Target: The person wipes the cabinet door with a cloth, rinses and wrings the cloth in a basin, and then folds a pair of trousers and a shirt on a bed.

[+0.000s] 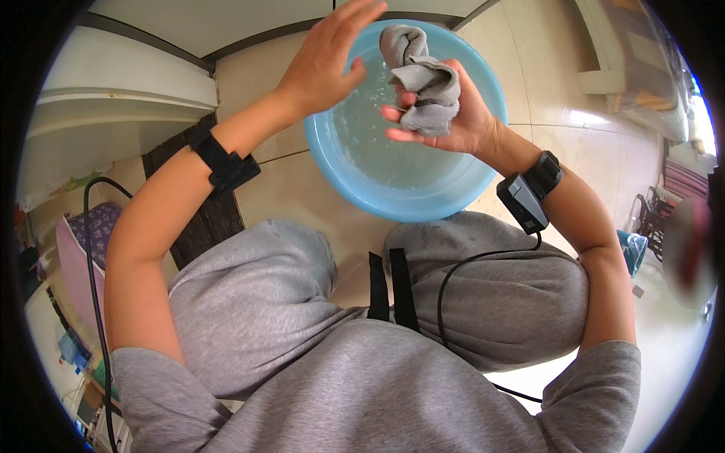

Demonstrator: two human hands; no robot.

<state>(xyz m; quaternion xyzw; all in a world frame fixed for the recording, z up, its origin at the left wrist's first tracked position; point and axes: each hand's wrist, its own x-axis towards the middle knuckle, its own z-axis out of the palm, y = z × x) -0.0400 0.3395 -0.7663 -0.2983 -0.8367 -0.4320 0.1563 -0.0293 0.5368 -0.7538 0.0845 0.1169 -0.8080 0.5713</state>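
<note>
Across the palm of my right hand (470,113) lies a bunched, twisted grey cloth (433,93), with my fingers curled under it. One rolled end of the cloth sticks out past the hand towards the far side. My left hand (325,62) holds nothing; its fingers are apart, over the left rim of a light blue plastic basin (362,195). Cloudy water (391,153) with some bubbles fills the lower part of the basin, beneath the cloth. The basin stands on the floor just in front of my knees.
White cabinet fronts (266,25) rise behind the basin and at the left. Beige tiles (277,175) cover the floor. A black cable (447,283) runs from the device (524,201) on my right forearm. A pink-sided padded item (85,243) sits at left, a dark plastic crate (654,218) at right.
</note>
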